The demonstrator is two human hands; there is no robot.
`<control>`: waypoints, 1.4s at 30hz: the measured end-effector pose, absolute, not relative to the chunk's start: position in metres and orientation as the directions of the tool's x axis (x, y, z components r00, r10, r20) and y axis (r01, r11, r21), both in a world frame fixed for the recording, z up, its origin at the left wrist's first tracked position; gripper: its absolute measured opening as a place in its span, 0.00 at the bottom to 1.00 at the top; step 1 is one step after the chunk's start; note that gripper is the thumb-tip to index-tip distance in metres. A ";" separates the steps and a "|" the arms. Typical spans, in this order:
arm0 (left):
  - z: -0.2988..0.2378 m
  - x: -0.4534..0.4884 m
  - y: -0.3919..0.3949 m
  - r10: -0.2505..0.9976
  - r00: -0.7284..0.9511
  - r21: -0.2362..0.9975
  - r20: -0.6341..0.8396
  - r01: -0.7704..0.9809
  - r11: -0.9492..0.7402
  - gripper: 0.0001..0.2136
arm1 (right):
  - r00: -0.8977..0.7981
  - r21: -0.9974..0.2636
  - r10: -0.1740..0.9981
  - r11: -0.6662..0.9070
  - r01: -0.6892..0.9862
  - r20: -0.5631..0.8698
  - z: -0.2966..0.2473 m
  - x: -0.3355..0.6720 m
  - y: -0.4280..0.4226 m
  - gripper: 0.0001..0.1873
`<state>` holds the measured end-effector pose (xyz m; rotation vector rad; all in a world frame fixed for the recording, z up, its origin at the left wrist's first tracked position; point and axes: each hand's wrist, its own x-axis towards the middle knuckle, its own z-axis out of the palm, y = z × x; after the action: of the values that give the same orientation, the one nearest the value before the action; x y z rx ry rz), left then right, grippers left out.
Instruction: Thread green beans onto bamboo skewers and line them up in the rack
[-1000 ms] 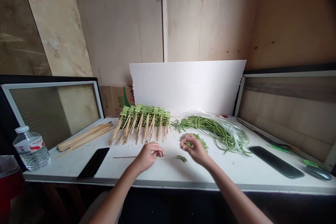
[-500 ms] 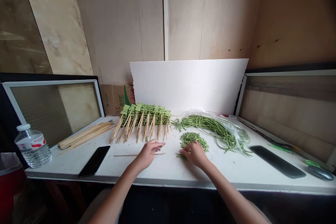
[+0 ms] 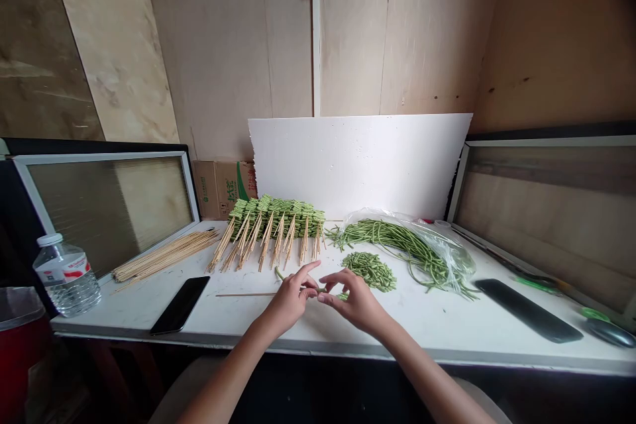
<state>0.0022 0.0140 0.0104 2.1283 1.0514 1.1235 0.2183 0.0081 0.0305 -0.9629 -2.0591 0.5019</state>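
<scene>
My left hand [image 3: 291, 298] is closed on a cut green bean piece [image 3: 322, 290], with its index finger stretched out. The fingertips of my right hand [image 3: 350, 298] pinch at the same piece from the right, so the two hands nearly meet. Another bit of green bean [image 3: 279, 273] shows just behind my left hand; whether it is held, I cannot tell. A thin bamboo skewer [image 3: 243, 295] runs leftward from behind my left hand, low over the table. Beyond my right hand lies a pile of cut bean pieces [image 3: 370, 270].
Stacked bean skewers [image 3: 275, 215] lie at the back, sticks toward me. Loose bamboo skewers [image 3: 166, 255], a phone [image 3: 180, 305] and a water bottle [image 3: 67, 278] are on the left. Long beans [image 3: 397, 238] in a plastic bag and a dark flat object [image 3: 529, 310] lie right.
My right hand has moved left from the edge of the bean pile to my left hand's fingertips. My left hand has shifted slightly right. The view has shifted a little.
</scene>
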 end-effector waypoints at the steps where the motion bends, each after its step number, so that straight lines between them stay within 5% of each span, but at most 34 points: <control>1: 0.011 0.003 0.013 0.818 0.364 0.709 0.445 0.416 -0.570 0.29 | -0.391 -0.605 0.763 0.646 0.466 0.514 0.029 0.214 0.006 0.16; 9: 0.014 -0.003 0.017 0.789 0.322 0.515 0.524 0.618 -0.594 0.10 | -0.287 -0.624 0.794 0.602 0.499 0.536 0.024 0.217 0.014 0.13; 17: 0.014 0.002 0.016 0.712 0.357 0.412 0.605 0.625 -0.663 0.06 | -0.352 -0.562 0.738 0.669 0.486 0.576 0.027 0.213 0.007 0.13; 33: 0.014 0.003 0.013 0.604 0.394 0.214 0.693 0.687 -0.694 0.10 | -0.227 -0.564 0.711 0.679 0.470 0.665 0.015 0.201 0.004 0.11; 42: 0.023 0.007 0.004 0.634 0.378 0.219 0.674 0.717 -0.661 0.10 | -0.231 -0.564 0.718 0.670 0.483 0.656 0.018 0.201 0.002 0.07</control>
<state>0.0069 0.0036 0.0227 2.6973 1.3281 1.2378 0.2009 0.0023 0.0179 -0.9436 -1.8878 0.2961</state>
